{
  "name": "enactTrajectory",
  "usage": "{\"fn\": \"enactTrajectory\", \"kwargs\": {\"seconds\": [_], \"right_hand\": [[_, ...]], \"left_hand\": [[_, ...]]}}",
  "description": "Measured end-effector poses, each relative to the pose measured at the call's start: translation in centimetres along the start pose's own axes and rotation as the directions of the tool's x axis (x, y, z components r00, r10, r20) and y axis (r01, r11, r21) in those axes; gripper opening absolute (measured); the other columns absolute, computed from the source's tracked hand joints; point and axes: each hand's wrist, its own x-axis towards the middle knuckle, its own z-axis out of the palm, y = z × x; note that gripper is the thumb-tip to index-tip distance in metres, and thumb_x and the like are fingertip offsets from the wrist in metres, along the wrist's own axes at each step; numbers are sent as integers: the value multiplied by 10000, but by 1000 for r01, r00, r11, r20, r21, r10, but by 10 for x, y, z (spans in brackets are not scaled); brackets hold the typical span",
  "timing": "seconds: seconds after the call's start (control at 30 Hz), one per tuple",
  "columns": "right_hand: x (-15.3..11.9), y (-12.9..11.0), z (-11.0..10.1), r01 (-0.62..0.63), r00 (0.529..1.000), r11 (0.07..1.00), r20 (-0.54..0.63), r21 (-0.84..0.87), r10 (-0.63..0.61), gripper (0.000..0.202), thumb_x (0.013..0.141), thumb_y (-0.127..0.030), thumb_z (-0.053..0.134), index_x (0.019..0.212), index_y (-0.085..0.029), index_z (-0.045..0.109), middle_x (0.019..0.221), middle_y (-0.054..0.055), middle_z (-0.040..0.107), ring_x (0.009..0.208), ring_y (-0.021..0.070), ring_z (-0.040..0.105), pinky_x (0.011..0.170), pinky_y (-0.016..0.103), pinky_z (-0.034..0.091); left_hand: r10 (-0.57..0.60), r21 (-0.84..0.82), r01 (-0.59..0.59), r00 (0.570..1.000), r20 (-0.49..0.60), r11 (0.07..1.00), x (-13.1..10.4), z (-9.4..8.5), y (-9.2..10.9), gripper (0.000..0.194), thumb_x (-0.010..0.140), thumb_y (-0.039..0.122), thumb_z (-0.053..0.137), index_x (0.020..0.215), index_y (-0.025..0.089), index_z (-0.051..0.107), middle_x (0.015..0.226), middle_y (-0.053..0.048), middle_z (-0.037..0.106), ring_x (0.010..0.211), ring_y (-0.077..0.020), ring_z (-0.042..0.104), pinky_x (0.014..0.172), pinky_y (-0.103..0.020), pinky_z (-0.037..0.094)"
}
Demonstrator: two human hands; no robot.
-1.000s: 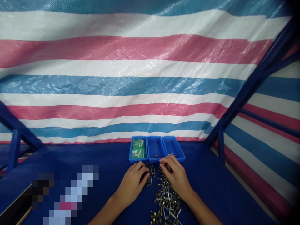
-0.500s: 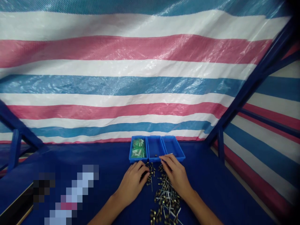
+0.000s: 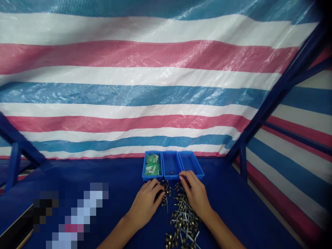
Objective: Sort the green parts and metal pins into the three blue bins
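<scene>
My left hand (image 3: 147, 199) rests on the blue table with its fingers curled and the thumb near the forefinger. Its fingertips are at a small cluster of metal pieces (image 3: 166, 200) with thin silver shanks and brass-coloured ends. What those fingers hold, if anything, is too small to tell. My right hand (image 3: 195, 193) hovers at the front rims of the middle tray (image 3: 171, 159) and right tray (image 3: 190, 162), thumb and fingers drawn together. Anything in that pinch cannot be made out. Below it lies a larger heap of shanked metal pieces (image 3: 184, 218). One small dark piece (image 3: 172, 172) is in the middle tray.
The left blue tray (image 3: 143, 171) holds green-and-white packets (image 3: 152, 168). Striped sheeting (image 3: 129, 93) hangs behind the table (image 3: 103, 173), between blue frame posts (image 3: 243, 160). A black object with a light edge (image 3: 18, 224) and a blurred-out area (image 3: 80, 218) are at the left.
My right hand has shifted slightly right, its fingertips drawn back from the middle tray toward the rims. A thin light sliver by its knuckles no longer shows. My left hand has stayed nearly still.
</scene>
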Motion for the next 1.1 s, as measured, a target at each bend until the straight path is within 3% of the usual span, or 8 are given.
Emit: {"fn": "enactTrajectory", "kwargs": {"seconds": [0.23, 0.5, 0.83, 1.1], "right_hand": [[0, 3, 2, 42, 997, 999, -57, -29, -44, 273, 1135, -255, 459, 1277, -283, 691, 1145, 66, 750, 1071, 244, 735, 947, 357, 581], [-2, 9, 3, 16, 992, 998, -122, -60, -24, 179, 1121, -277, 529, 1220, -261, 677, 1115, 54, 766, 1030, 239, 747, 928, 360, 577], [2, 8, 1, 9, 994, 977, -108, -211, -33, 209, 1118, -250, 509, 1154, -254, 715, 1028, 65, 720, 971, 251, 699, 890, 373, 553], [1, 11, 4, -13, 995, 981, -95, -193, -6, 228, 1126, -255, 487, 1188, -253, 706, 1082, 75, 704, 1011, 252, 694, 924, 380, 555]], "left_hand": [[-7, 4, 7, 1000, 16, 1000, 0, 1, -1, 146, 1097, 236, 569, 1134, 261, 708, 1131, -44, 669, 1028, -248, 664, 942, -403, 550], [-11, 5, 11, 1000, 25, 1000, 0, 1, -2, 150, 1095, 216, 568, 1141, 265, 702, 1142, -45, 670, 1036, -250, 658, 954, -409, 545], [-1, 4, 1, 1000, 15, 1000, 0, 3, -3, 147, 1104, 242, 556, 1140, 265, 696, 1133, -44, 666, 1044, -251, 656, 963, -406, 545], [-3, -2, 3, 1000, 19, 1000, 0, 2, -2, 141, 1098, 231, 566, 1132, 266, 698, 1128, -37, 667, 1041, -249, 656, 971, -412, 539]]}}
